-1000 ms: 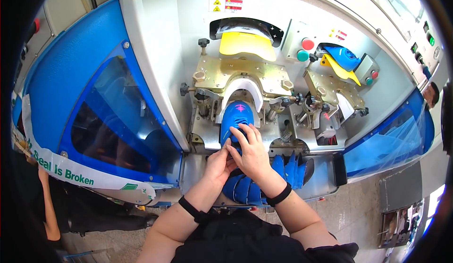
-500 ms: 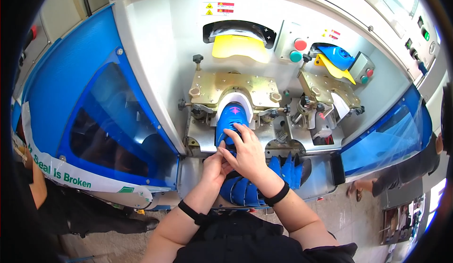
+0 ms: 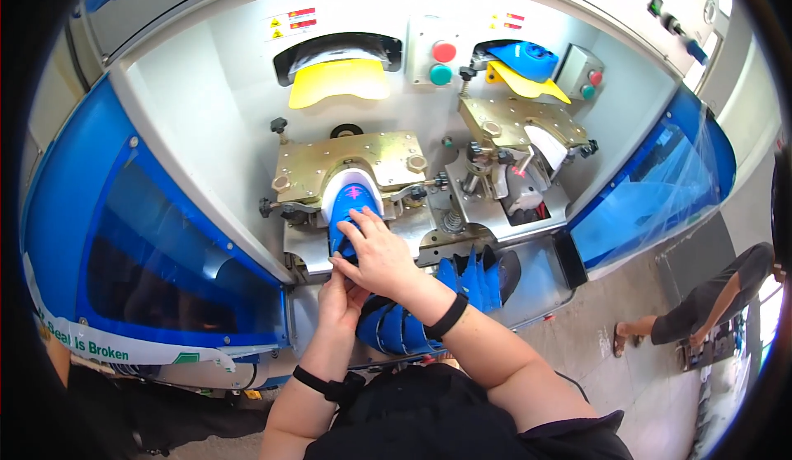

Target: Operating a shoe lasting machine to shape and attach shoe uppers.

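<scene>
A blue shoe upper [image 3: 343,209] with a pink mark on its toe sits toe-first in the white curved pad [image 3: 370,181] of the left-hand machine station. My right hand [image 3: 381,252] lies over the upper, fingers bent on its top and thumb toward its near edge. Below that edge, my left hand [image 3: 337,298] pinches the near end of the upper close to my right thumb; its fingertips are partly hidden. Several more blue uppers [image 3: 412,321] lie in a row on the metal ledge, beside and beneath my right forearm.
A brass-coloured plate [image 3: 301,163] with black knobs surrounds the pad. Above it hangs a yellow flap [image 3: 340,82], with a button box [image 3: 442,62] alongside. Another blue upper [image 3: 525,60] rests at the right station's opening. Blue side panels [image 3: 70,204] flank the machine. A person [image 3: 701,303] is at the right.
My view has swung to the right, so the machine appears farther left. Both hands stay at the same upper, in nearly the same hold. The person at the right shows more fully.
</scene>
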Available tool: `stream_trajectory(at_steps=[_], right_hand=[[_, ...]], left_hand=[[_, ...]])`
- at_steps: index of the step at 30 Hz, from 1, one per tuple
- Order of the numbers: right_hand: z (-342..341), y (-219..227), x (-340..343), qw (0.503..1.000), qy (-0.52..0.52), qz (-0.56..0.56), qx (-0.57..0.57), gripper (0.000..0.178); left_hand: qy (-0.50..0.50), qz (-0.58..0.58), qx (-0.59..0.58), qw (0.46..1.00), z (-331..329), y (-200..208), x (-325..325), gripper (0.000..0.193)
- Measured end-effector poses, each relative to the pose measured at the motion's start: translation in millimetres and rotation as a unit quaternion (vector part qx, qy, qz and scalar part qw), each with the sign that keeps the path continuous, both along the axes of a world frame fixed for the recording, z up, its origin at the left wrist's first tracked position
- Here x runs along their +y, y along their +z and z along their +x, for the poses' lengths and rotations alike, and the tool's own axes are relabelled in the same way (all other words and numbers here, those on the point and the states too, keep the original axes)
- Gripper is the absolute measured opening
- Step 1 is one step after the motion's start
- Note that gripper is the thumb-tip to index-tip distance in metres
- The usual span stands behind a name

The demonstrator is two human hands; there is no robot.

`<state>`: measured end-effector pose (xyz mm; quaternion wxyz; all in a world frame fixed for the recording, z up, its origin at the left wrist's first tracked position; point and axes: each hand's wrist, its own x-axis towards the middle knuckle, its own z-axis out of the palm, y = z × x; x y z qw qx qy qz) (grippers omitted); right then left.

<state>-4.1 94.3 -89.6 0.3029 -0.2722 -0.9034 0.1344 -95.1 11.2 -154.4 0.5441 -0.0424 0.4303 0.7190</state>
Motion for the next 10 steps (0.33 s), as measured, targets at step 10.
stream_trajectory(at_steps=[10], right_hand=[[-6,-22,30,0.997,-0.058,0.008,0.048,0.068]], left_hand=[[-0.133,0.191,0.023,0.972,-11,-25,35,0.058]])
